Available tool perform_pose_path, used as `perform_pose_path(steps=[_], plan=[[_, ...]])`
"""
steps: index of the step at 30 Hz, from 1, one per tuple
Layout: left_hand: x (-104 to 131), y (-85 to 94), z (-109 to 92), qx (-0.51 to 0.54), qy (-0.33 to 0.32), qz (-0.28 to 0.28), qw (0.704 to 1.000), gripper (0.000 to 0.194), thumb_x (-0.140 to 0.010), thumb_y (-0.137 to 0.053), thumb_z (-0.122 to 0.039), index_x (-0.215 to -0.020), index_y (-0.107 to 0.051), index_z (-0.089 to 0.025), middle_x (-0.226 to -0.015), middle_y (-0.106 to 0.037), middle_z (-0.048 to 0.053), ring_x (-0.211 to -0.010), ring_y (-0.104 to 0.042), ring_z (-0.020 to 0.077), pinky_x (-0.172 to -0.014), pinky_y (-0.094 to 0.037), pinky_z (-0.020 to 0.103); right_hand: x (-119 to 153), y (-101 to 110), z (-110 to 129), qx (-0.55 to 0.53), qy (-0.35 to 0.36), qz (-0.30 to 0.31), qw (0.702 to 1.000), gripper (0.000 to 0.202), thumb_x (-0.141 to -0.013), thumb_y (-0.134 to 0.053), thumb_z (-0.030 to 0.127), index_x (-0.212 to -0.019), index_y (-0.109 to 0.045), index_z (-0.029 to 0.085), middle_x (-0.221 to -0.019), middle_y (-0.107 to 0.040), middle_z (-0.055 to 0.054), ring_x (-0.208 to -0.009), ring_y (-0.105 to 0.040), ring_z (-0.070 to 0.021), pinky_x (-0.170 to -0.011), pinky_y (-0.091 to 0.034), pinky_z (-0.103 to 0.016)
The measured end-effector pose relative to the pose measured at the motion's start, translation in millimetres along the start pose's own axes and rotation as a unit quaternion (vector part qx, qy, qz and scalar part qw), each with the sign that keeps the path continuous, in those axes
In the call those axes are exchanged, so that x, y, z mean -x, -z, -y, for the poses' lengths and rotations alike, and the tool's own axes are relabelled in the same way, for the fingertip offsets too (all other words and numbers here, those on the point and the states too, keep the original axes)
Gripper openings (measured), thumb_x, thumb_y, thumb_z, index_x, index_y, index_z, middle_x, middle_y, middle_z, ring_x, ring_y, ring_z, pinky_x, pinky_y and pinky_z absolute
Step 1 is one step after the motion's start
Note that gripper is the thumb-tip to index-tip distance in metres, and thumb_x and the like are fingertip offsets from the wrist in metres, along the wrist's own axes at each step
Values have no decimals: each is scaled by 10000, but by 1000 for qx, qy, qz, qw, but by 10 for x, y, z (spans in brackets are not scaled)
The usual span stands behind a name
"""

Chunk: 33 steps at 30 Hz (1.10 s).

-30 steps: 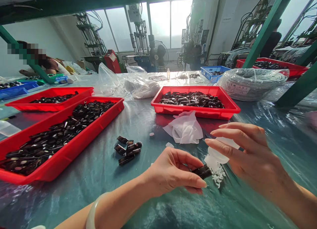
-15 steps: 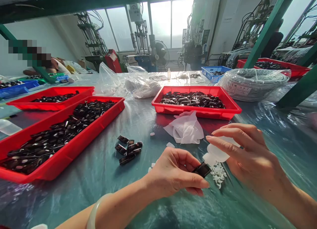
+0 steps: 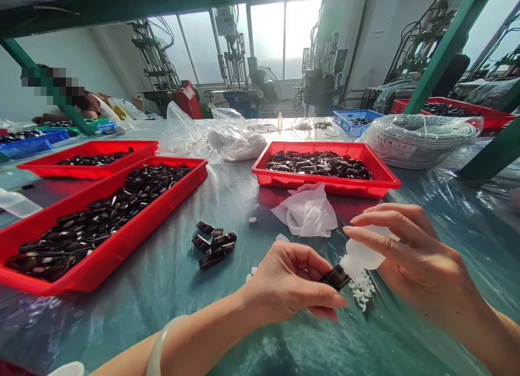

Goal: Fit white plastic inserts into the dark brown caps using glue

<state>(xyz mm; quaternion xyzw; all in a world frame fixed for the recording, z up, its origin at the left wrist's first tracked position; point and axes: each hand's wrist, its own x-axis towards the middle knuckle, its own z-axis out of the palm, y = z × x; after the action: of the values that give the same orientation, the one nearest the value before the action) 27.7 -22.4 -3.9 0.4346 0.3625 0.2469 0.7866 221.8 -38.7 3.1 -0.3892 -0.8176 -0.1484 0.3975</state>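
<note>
My left hand [image 3: 290,281] pinches a small black plastic piece [image 3: 335,279] between thumb and fingers. In my right hand [image 3: 422,262] is a translucent white squeeze bottle [image 3: 368,250], tilted so that its narrow end points down at the black piece. Whether the tip touches the piece, I cannot tell. Just below the bottle lies a heap of small white bits [image 3: 363,289]. A loose cluster of similar black pieces [image 3: 214,245] rests on the table left of my left hand. Beyond the bottle is a crumpled white cloth [image 3: 306,211].
Red trays of black pieces stand at the left [image 3: 138,239], farther left [image 3: 87,173] and ahead [image 3: 325,187]. A plastic-wrapped cable coil [image 3: 420,140] sits at the right beside a green post [image 3: 493,143]. Clear plastic bags [image 3: 238,137] lie farther back. Another person [image 3: 87,102] is at far left.
The whole view has shifted slightly, so things appear a little farther right. Both hands keep their hold on the black piece and the bottle, with almost no movement between them.
</note>
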Motion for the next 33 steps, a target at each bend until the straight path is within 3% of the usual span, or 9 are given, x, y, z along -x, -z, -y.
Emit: perform_pose_path(steps=[9,33], plan=[[5,13,-8,-1,-9,3,1000,271,-475,-807,-176,-663,-630,-96,-535,-648,13,-470,-615,117,-448,-489,178,-1,5,-25,0,20,0,1000,450,-736,-424,-99,-973,-596,243,-925,-620,-43,-908,-534,-219,-758,-448,-441],[-13,18,33,-3,-12,10,1000,278,-476,-809,-196,-659,-622,-102,-542,-644,10,-481,-614,115,-464,-492,187,55,-33,20,47,-15,0,999,469,-723,-425,-85,-1024,-580,240,-921,-609,-45,-903,-528,-226,-739,-439,-415]])
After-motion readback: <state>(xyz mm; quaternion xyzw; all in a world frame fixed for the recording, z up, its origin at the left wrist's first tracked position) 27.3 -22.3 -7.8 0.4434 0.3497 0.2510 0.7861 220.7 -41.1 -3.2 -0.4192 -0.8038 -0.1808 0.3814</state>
